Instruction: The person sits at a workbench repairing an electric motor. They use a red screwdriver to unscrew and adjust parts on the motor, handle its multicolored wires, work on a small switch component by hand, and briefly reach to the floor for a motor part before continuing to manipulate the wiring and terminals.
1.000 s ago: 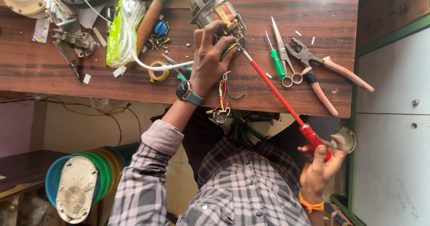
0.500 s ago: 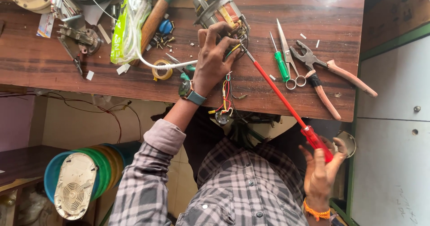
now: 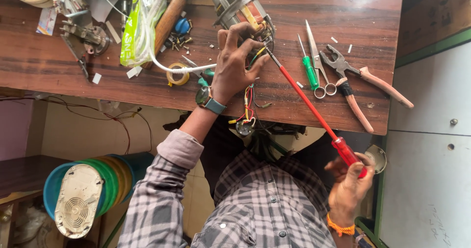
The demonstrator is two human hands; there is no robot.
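Red-shafted, the long screwdriver [image 3: 314, 108] is gripped at its handle by the right hand [image 3: 349, 186], lower right, tip meeting the small motor [image 3: 243, 10] at top centre. The left hand [image 3: 235, 64] clamps that motor, steadying it on the wooden surface [image 3: 343, 12]; pliers [image 3: 360, 83] lie right.

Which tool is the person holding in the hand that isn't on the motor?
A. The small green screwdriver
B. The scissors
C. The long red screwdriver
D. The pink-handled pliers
C: the right hand grips the handle of the long red screwdriver, whose tip reaches the motor under the left hand; the pliers, scissors and green screwdriver lie untouched on the wooden table.
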